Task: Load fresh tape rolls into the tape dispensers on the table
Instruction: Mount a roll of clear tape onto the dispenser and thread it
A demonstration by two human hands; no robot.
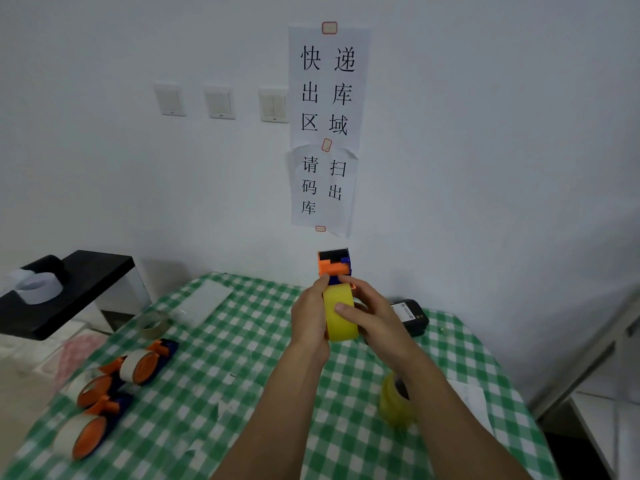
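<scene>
I hold an orange and blue tape dispenser [334, 264] upright above the middle of the table, with a yellow tape roll [341, 315] sitting in it. My left hand [309, 315] grips the roll and dispenser from the left. My right hand [372, 315] grips them from the right, its thumb lying across the yellow roll. Three more orange and blue dispensers with whitish rolls lie at the left: one [147, 363], another [95, 389], and the nearest [86, 436]. A loose yellow tape roll [396, 400] stands on the table under my right forearm.
The table wears a green and white checked cloth [242, 341]. A clear tape roll [156, 323] and a white flat sheet [204, 301] lie at the back left. A black device [412, 317] sits behind my right hand. A black shelf [69, 289] stands left of the table.
</scene>
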